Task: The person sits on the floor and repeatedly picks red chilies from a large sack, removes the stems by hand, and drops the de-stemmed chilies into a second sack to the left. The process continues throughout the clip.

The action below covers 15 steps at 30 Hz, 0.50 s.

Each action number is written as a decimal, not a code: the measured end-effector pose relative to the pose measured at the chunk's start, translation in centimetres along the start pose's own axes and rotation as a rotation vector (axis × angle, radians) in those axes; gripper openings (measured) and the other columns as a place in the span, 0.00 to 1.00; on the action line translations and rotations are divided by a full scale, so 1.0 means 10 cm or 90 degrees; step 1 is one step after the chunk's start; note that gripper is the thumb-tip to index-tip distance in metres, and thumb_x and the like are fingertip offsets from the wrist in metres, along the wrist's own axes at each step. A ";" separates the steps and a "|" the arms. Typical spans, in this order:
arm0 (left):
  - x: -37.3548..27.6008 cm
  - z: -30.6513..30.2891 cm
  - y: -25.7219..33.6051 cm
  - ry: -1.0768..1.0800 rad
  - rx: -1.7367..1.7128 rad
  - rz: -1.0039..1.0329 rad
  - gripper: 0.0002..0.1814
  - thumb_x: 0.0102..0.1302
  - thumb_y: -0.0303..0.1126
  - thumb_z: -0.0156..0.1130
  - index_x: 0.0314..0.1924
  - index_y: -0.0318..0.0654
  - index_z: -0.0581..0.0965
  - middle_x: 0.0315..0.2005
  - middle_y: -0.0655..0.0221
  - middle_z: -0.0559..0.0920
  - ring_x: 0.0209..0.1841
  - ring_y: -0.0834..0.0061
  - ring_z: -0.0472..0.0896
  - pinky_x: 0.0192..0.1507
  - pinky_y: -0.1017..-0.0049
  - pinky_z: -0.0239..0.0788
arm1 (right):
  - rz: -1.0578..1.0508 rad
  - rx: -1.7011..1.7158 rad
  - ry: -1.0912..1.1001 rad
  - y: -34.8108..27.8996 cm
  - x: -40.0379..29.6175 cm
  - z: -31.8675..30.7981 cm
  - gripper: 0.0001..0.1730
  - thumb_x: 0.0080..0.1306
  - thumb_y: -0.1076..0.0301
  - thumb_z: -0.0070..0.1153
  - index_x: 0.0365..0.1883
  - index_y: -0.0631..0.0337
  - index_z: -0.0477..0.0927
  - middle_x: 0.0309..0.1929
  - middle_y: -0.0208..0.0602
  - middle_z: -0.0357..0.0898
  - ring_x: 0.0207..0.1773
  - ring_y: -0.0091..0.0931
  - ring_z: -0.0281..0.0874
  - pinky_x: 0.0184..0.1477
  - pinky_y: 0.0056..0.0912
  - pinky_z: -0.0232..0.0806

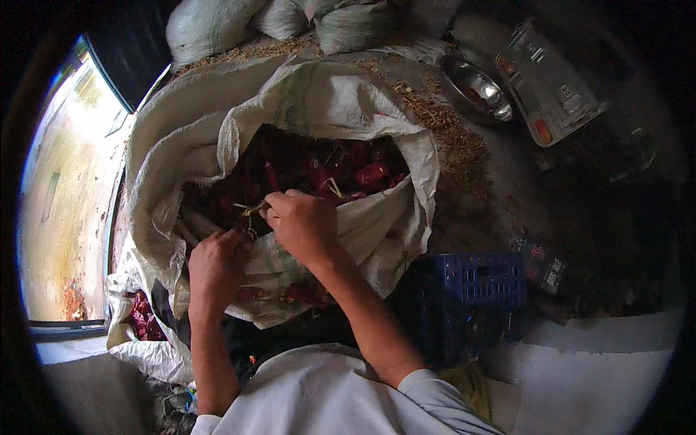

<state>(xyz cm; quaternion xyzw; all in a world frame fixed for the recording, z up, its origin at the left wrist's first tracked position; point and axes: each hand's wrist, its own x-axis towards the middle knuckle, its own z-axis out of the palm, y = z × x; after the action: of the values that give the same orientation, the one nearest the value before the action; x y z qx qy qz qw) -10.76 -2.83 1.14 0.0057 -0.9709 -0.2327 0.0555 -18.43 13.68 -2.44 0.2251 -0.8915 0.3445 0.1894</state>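
A large white woven sack [348, 98] lies open before me, its mouth full of dark red dried chili peppers [326, 166]. Over the near side of that mouth, my right hand [304, 225] pinches a thin yellowish stem [253, 209] between thumb and fingertips. My left hand [217, 266] is just below and to the left of it, back of the hand up, with curled fingers close to the stem's lower strands. Whatever those left fingers hold is hidden. A few more red peppers [304, 295] lie on the sack's near fold.
Filled woven sacks [212, 27] stand at the back. Plant debris [457, 136] litters the floor, near a metal bowl [478, 89] and a grey plastic case [549, 87]. A blue plastic crate [481, 277] stands right. At lower left is a smaller bag [147, 350] holding red peppers, beside a bright doorway [70, 206].
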 end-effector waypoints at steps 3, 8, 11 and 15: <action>-0.05 -0.03 -0.04 -0.007 -0.008 0.011 0.07 0.62 0.32 0.64 0.36 0.37 0.82 0.32 0.55 0.82 0.35 0.52 0.82 0.39 0.60 0.73 | 0.024 -0.030 -0.013 -0.10 -0.01 -0.14 0.06 0.61 0.64 0.62 0.31 0.54 0.79 0.27 0.39 0.79 0.29 0.43 0.80 0.29 0.46 0.71; -0.01 0.03 0.11 0.171 -0.387 -0.014 0.12 0.60 0.24 0.68 0.45 0.34 0.81 0.31 0.66 0.82 0.33 0.70 0.80 0.40 0.72 0.72 | 0.011 -0.013 -0.021 -0.29 -0.06 -0.32 0.09 0.63 0.62 0.62 0.31 0.55 0.77 0.29 0.38 0.78 0.30 0.44 0.81 0.29 0.47 0.72; 0.02 0.09 0.12 0.236 -0.442 0.004 0.19 0.59 0.22 0.69 0.51 0.36 0.80 0.33 0.74 0.80 0.34 0.81 0.74 0.39 0.79 0.68 | 0.023 0.007 -0.031 -0.33 -0.13 -0.36 0.11 0.66 0.60 0.61 0.31 0.56 0.76 0.28 0.40 0.78 0.30 0.44 0.80 0.29 0.48 0.71; 0.01 0.01 0.23 0.251 -0.391 -0.013 0.26 0.58 0.19 0.69 0.58 0.37 0.77 0.34 0.75 0.78 0.35 0.85 0.71 0.40 0.83 0.65 | 0.054 0.081 -0.017 -0.35 -0.14 -0.48 0.12 0.66 0.60 0.61 0.31 0.59 0.75 0.28 0.44 0.78 0.31 0.46 0.80 0.33 0.49 0.71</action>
<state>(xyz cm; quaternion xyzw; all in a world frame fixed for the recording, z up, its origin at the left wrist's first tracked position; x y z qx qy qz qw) -10.79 -0.69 2.11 0.0431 -0.8264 -0.5082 0.2386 -14.51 15.10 2.00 0.2029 -0.8791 0.4050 0.1482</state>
